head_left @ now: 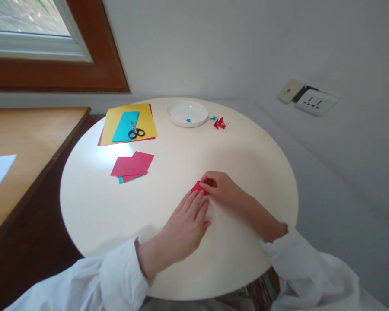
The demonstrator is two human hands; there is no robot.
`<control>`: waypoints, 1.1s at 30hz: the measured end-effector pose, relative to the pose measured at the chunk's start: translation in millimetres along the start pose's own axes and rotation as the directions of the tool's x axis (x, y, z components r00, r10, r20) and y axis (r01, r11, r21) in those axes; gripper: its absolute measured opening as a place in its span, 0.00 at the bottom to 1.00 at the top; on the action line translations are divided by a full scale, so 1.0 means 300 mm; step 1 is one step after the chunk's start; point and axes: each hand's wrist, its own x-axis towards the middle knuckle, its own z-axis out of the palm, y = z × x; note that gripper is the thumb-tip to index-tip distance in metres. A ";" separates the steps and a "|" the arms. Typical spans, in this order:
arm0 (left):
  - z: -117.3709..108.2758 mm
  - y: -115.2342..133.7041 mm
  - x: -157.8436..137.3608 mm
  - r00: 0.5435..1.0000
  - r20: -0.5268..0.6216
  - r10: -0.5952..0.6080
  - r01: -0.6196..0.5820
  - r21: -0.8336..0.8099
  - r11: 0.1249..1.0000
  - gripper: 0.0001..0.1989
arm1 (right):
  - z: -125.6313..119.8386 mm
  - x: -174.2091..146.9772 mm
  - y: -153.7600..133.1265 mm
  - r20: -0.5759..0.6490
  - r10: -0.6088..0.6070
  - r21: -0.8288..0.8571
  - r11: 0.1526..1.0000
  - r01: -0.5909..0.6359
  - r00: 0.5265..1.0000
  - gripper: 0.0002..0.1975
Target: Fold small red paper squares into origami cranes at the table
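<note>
A small red piece of paper (196, 187), seemingly folded, lies on the round white table in front of me. My left hand (185, 224) rests palm down with its fingers stretched out, the fingertips on the near edge of the paper. From the right, my right hand (225, 189) pinches the paper between thumb and curled fingers. Both hands partly cover it, so its full shape is hidden.
Red and blue paper pieces (132, 165) lie at left. Behind them, scissors (136, 132) rest on blue paper (125, 125) over yellow (149, 121) and red sheets. A white dish (181, 124) holds a blue scrap; small red folded figures (219, 123) and a blue one (213, 118) sit beside it.
</note>
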 end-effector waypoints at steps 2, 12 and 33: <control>0.001 0.004 -0.003 1.000 0.026 -0.009 0.008 0.021 1.000 0.22 | -0.001 -0.001 -0.011 -0.015 0.020 -0.045 0.999 -0.021 1.000 0.06; -0.018 0.013 0.001 0.995 0.097 -0.010 0.015 -0.055 0.998 0.23 | 0.007 0.003 -0.001 -0.045 0.034 -0.102 0.994 -0.038 0.998 0.05; -0.019 0.013 0.008 0.990 0.140 -0.032 0.046 -0.094 0.995 0.20 | 0.012 0.003 0.043 -0.047 0.036 -0.001 0.999 -0.036 0.998 0.10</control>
